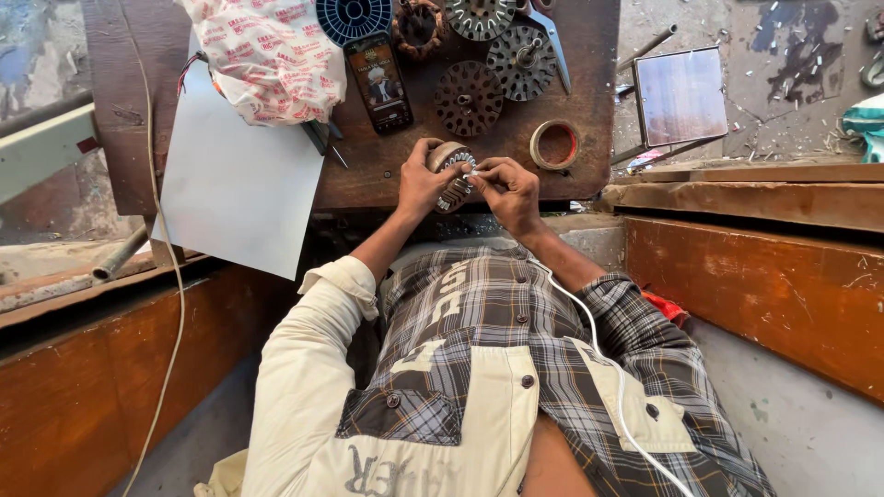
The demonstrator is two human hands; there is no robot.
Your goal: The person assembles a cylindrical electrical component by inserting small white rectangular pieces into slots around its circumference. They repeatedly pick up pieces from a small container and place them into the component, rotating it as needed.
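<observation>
A round slotted metal motor core is held at the near edge of the brown wooden table. My left hand grips it from the left side. My right hand pinches a small white strip against the core's slots, fingertips touching it. Both forearms reach out from a plaid shirt with cream sleeves.
Further back on the table lie two more slotted cores, a roll of tape, a phone, scissors, a blue spool, a printed plastic bag and a white sheet. A wooden bench is at the right.
</observation>
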